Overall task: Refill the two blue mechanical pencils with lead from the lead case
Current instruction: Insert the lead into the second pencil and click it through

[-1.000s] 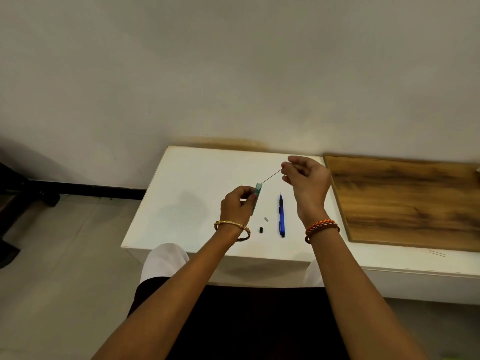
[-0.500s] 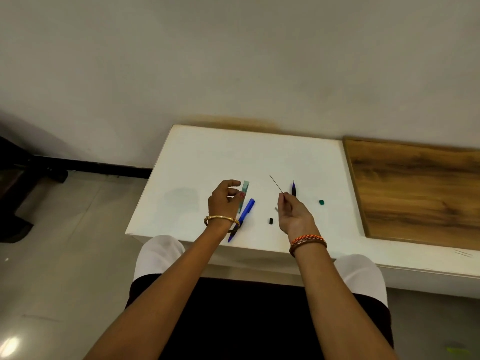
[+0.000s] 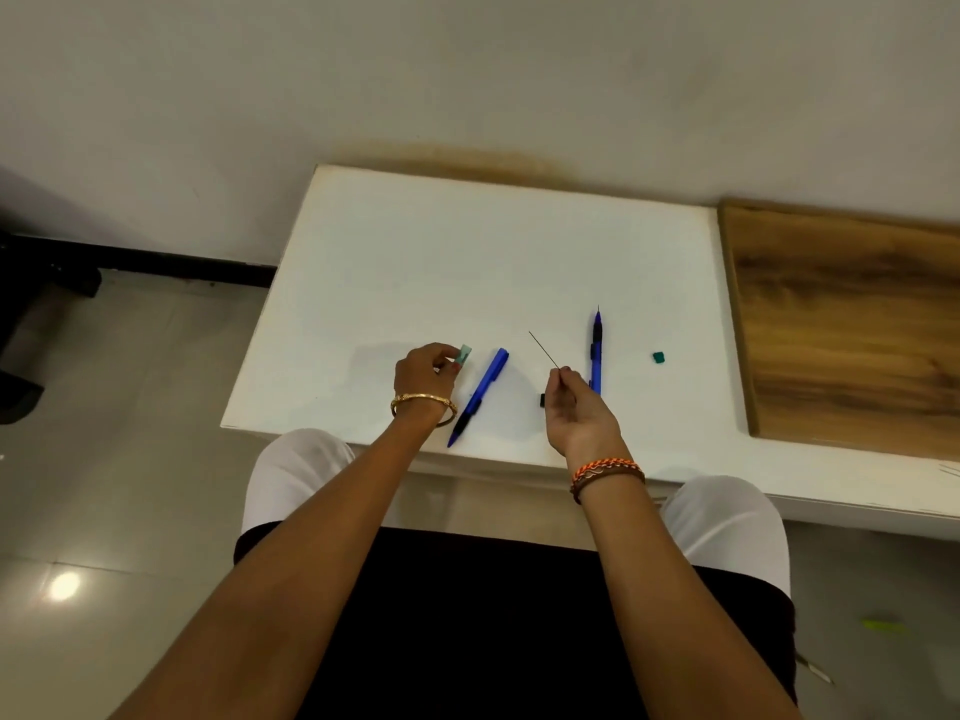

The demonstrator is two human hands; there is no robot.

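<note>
Your left hand [image 3: 426, 374] pinching the lead case [image 3: 464, 354], your right hand [image 3: 574, 407] holding one thin lead [image 3: 543, 349]; white table [image 3: 415, 262] against pale wall [image 3: 467, 70], wooden board [image 3: 852, 324] at right, grey tiled floor [image 3: 130, 407]

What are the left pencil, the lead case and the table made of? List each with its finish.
Left pencil: likely plastic, glossy blue barrel with a black grip.
Lead case: likely translucent plastic, pale green and see-through at its end.
Table: matte white top, painted or laminated board; which one cannot be told.
</note>
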